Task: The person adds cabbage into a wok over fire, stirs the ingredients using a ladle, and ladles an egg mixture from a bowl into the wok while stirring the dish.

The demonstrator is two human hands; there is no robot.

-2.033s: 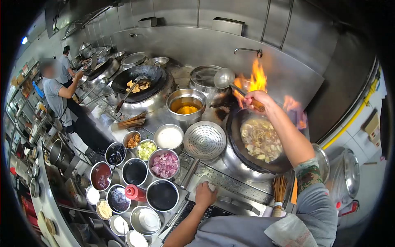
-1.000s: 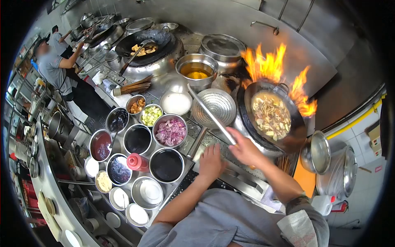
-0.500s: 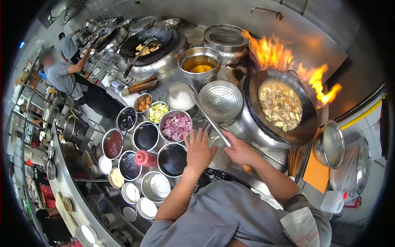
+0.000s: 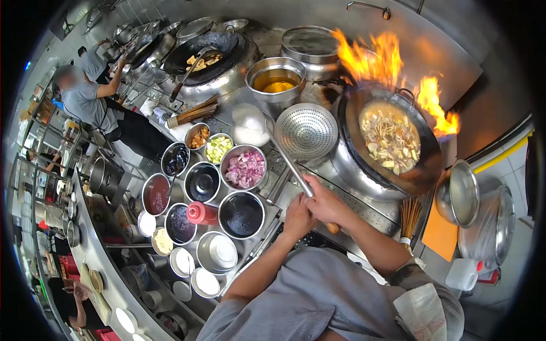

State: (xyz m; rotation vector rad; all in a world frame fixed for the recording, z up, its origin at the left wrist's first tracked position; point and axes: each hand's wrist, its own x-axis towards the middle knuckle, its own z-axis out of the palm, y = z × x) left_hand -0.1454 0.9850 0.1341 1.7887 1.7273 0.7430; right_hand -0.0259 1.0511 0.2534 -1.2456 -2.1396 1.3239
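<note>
My right hand (image 4: pixel 329 203) is closed round the handle of a long metal ladle (image 4: pixel 290 163), whose wooden end sticks out below the fist. The ladle's far end reaches a metal pot (image 4: pixel 259 140) with something white in it. My left hand (image 4: pixel 298 217) is drawn in against my right hand, fingers curled. What they hold, if anything, is hidden. Beside the pot lies a perforated strainer (image 4: pixel 307 132). To the right, a wok (image 4: pixel 429 150) holds a pale, brothy mix of sliced pieces (image 4: pixel 391 139), and tall flames (image 4: pixel 369 59) rise behind it.
Left of my hands stand several metal containers, with chopped purple onion (image 4: pixel 243 168), diced green vegetable (image 4: pixel 218 149) and dark liquid (image 4: pixel 242 216). A red squeeze bottle (image 4: pixel 199 213) sits among them. Behind are an oil pot (image 4: pixel 276 85) and another wok (image 4: pixel 213 71). A co-worker (image 4: pixel 91 102) stands far left.
My left hand has moved from over the containers, fingers spread, to beside my right hand with fingers curled. My right hand stays on the ladle. The flames have changed shape.
</note>
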